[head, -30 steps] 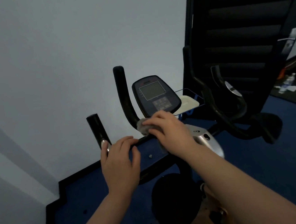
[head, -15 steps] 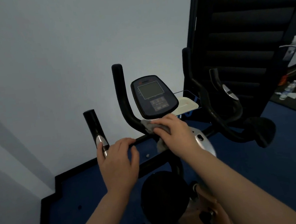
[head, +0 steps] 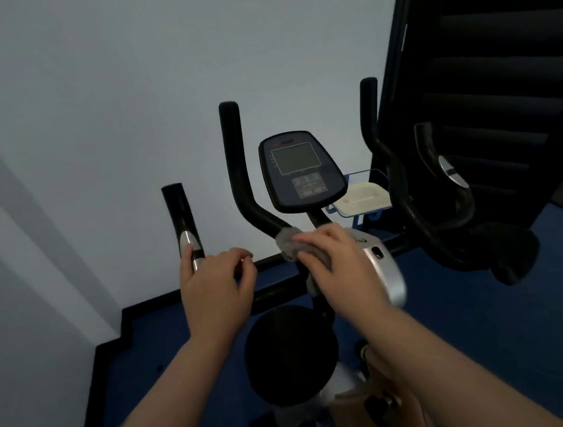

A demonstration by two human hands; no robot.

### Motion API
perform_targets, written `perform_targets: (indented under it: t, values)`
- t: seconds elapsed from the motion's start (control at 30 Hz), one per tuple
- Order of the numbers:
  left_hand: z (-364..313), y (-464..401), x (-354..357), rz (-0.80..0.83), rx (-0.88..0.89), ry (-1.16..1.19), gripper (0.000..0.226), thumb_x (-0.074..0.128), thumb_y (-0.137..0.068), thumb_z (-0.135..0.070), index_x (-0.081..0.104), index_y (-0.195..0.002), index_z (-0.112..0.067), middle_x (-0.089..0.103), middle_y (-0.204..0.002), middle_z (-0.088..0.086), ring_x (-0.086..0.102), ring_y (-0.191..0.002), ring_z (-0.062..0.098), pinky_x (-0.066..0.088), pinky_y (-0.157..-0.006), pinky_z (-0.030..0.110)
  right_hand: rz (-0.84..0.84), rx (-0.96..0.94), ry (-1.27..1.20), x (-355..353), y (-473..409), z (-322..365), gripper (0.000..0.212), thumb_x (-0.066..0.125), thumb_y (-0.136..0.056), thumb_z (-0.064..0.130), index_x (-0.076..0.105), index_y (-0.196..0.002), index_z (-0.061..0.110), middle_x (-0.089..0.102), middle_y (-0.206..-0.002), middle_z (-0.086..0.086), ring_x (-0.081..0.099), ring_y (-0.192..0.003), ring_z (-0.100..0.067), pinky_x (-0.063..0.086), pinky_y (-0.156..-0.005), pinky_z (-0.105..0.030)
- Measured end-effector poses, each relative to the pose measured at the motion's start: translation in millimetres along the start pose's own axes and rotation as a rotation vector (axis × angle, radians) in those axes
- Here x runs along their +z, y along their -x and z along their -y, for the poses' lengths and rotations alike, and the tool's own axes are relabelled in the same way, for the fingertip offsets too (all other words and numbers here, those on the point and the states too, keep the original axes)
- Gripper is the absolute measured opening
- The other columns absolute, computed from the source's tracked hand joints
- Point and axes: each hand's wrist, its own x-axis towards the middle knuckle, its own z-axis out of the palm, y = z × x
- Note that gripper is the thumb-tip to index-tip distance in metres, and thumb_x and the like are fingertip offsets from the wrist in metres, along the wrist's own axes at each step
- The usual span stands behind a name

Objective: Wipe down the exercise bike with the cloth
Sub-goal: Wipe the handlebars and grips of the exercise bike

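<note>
The exercise bike stands before me, its dark console (head: 302, 171) facing up between black handlebars (head: 238, 169). My right hand (head: 332, 260) presses a grey cloth (head: 288, 243) onto the handlebar bend just below the console. My left hand (head: 216, 285) rests on the left handlebar near the silver pulse sensor (head: 186, 241), fingers curled loosely over the bar with the fingertips slightly lifted. The silver frame cover (head: 383, 272) shows to the right of my right hand. The black seat (head: 290, 353) sits below both wrists.
A white wall (head: 108, 109) is close on the left and ahead. Blue floor (head: 491, 331) with black skirting spreads around the bike. A dark folded machine (head: 500, 71) stands at the right. A blue-framed tray (head: 363, 200) with a white dish sits behind the console.
My right hand has slid the cloth a little along the handlebar bend under the console. The left hand's fingers have loosened slightly on the left bar. My head has moved closer.
</note>
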Motion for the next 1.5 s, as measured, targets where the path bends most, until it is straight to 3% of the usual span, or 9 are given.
perform_targets:
  t: [0.13, 0.3, 0.5, 0.7, 0.77, 0.9, 1.17, 1.33, 1.5]
  values:
    - [1.2, 1.8, 3.2, -0.033, -0.003, 0.035, 0.024, 0.049, -0.092, -0.029, 0.07, -0.081, -0.026, 0.051, -0.056, -0.017, 0.048, -0.053, 0.003, 0.019, -0.119, 0.037, 0.016, 0.013, -0.13, -15.9, 52.8, -22.3, 0.024, 0.064, -0.091, 0.017, 0.069, -0.114, 0.026, 0.055, -0.103, 0.018, 0.056, -0.099, -0.001, 0.05, -0.085, -0.021]
    - [1.5, 1.7, 5.0, -0.057, 0.01, 0.025, 0.024, 0.048, -0.093, -0.029, 0.068, -0.08, -0.025, 0.051, -0.057, -0.017, 0.046, -0.054, 0.003, 0.015, -0.119, 0.032, -0.019, -0.038, -0.054, -20.8, 9.1, -12.5, 0.021, 0.067, -0.089, 0.019, 0.07, -0.11, 0.023, 0.057, -0.1, 0.011, 0.053, -0.096, 0.004, 0.035, -0.081, -0.002]
    - [1.7, 1.1, 4.7, -0.07, 0.027, 0.037, 0.026, 0.044, -0.093, -0.03, 0.068, -0.082, -0.025, 0.054, -0.063, -0.018, 0.048, -0.058, 0.002, 0.025, -0.116, 0.04, -0.012, -0.015, -0.054, -1.7, 19.9, -12.1, 0.025, 0.062, -0.092, 0.019, 0.066, -0.117, 0.024, 0.052, -0.105, 0.012, 0.052, -0.097, 0.0, 0.047, -0.086, -0.022]
    - [5.0, 3.0, 10.4, -0.1, 0.028, 0.033, 0.026, 0.044, -0.093, -0.029, 0.067, -0.082, -0.027, 0.057, -0.065, -0.017, 0.049, -0.06, 0.001, 0.021, -0.117, 0.035, 0.127, -0.064, -0.072, -28.6, 36.0, -22.0, 0.024, 0.068, -0.087, 0.019, 0.07, -0.109, 0.03, 0.056, -0.098, 0.015, 0.054, -0.096, 0.002, 0.041, -0.082, -0.008]
    - [4.6, 2.7, 9.7, -0.093, 0.023, 0.015, 0.027, 0.043, -0.093, -0.03, 0.068, -0.082, -0.026, 0.058, -0.065, -0.017, 0.051, -0.06, 0.002, 0.019, -0.117, 0.033, 0.036, -0.05, -0.118, -26.4, 4.1, -13.1, 0.023, 0.068, -0.088, 0.017, 0.071, -0.109, 0.024, 0.058, -0.1, 0.009, 0.053, -0.096, 0.004, 0.038, -0.082, -0.004]
    - [3.3, 2.5, 7.9, -0.086, 0.02, -0.002, 0.028, 0.043, -0.093, -0.031, 0.068, -0.082, -0.026, 0.059, -0.065, -0.016, 0.052, -0.061, 0.004, 0.018, -0.117, 0.033, -0.01, -0.049, -0.102, -1.5, -2.8, -9.9, 0.024, 0.066, -0.09, 0.02, 0.069, -0.114, 0.021, 0.054, -0.108, 0.006, 0.052, -0.099, -0.002, 0.042, -0.09, -0.014]
    - [5.5, 3.2, 10.8, -0.113, 0.029, 0.042, 0.025, 0.045, -0.093, -0.028, 0.068, -0.084, -0.026, 0.059, -0.067, -0.017, 0.05, -0.061, 0.001, 0.021, -0.117, 0.035, 0.043, -0.243, -0.142, -22.6, 60.6, -41.8, 0.027, 0.057, -0.091, 0.024, 0.069, -0.115, 0.02, 0.053, -0.106, 0.007, 0.053, -0.102, -0.002, 0.042, -0.085, -0.01]
    - [4.5, 2.4, 9.8, -0.104, 0.018, 0.023, 0.025, 0.045, -0.093, -0.029, 0.068, -0.084, -0.025, 0.058, -0.066, -0.017, 0.052, -0.062, 0.003, 0.019, -0.118, 0.033, -0.042, -0.08, -0.153, -3.9, 14.3, -17.2, 0.025, 0.063, -0.091, 0.012, 0.069, -0.114, 0.02, 0.051, -0.108, 0.005, 0.047, -0.102, 0.005, 0.036, -0.086, -0.005]
    - [4.7, 3.4, 10.0, -0.105, 0.02, 0.033, 0.024, 0.046, -0.093, -0.028, 0.068, -0.084, -0.025, 0.06, -0.066, -0.016, 0.052, -0.061, 0.004, 0.021, -0.117, 0.034, -0.115, -0.079, -0.232, 2.3, 83.8, -33.3, 0.025, 0.061, -0.089, 0.02, 0.067, -0.112, 0.028, 0.054, -0.106, 0.008, 0.055, -0.103, -0.003, 0.043, -0.086, -0.012]
